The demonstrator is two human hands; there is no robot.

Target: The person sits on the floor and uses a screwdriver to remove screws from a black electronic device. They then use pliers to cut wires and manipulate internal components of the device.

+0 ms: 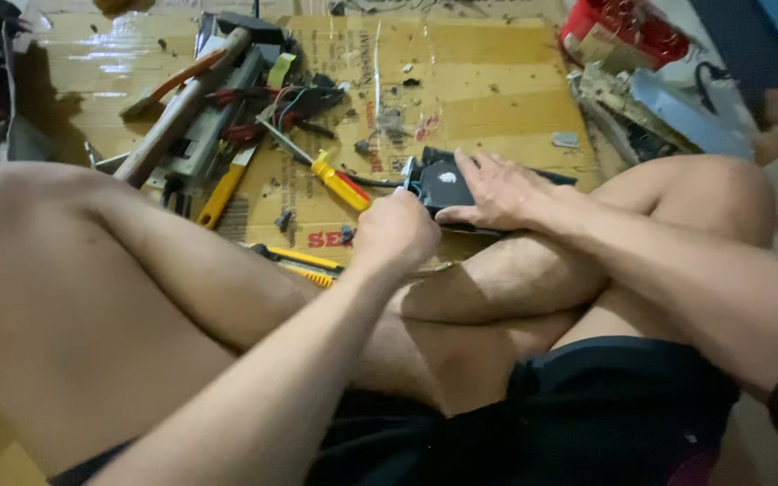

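Head view: left hand [395, 232] fisted on a tool, exact grip unclear; right hand [494, 191] flat on black device [447, 187]; yellow screwdriver [339, 182] at 10 o'clock.

Right hand [495, 191] presses black device [443, 187]; left hand [395, 232] fisted beside it.

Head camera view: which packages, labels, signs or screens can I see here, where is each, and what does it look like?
Flattened brown cardboard box: spread under the tools as a mat; tan, red print, glossy tape strips.
Red plastic container: top right, past the cardboard's corner; holds a pale item.
White round sticker: on the black flat device under the right hand, beside the left hand.
No signs or screens visible.
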